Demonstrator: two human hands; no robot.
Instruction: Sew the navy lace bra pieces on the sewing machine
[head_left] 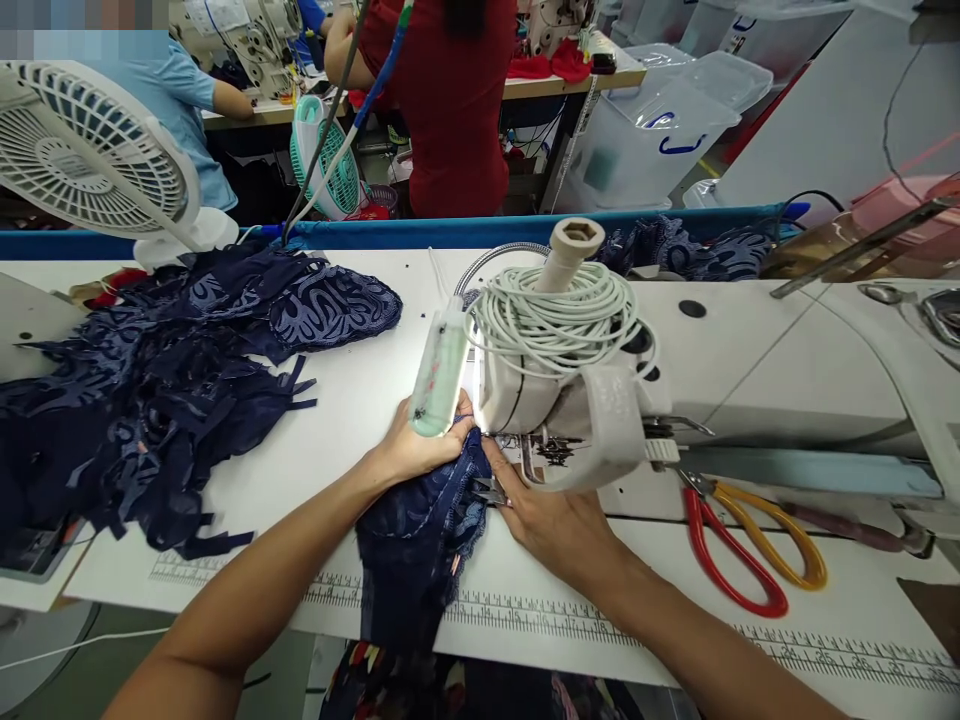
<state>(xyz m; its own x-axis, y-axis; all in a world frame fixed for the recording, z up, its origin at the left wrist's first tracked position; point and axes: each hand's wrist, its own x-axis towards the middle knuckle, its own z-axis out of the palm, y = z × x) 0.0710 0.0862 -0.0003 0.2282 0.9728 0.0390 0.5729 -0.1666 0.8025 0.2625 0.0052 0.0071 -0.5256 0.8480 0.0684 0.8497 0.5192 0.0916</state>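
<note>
At 6 o'clock, nearest to the person, the navy cloth [420,520] lies on the white bench [337,400], its lower end covering part of the printed ruler [540,620] and reaching the front edge. Just above, towards 7 o'clock, the left hand [427,435] is narrow, with thumb and fingers closed on the upper end of this cloth. At 5 o'clock the right hand [555,530] is half bent, the tip of its pointing finger on the cloth, beside the head of the sewing machine [750,350]. Small metal snips [491,491] show under its fingers; how firmly they are held, I cannot tell. At 4 o'clock lie scissors [726,497] with red and yellow handles. At 9 o'clock is a heap of navy pieces [187,380]. Farther, a white fan [97,150] stands at 10 o'clock, and a person in red [457,110] is at 12.
</note>
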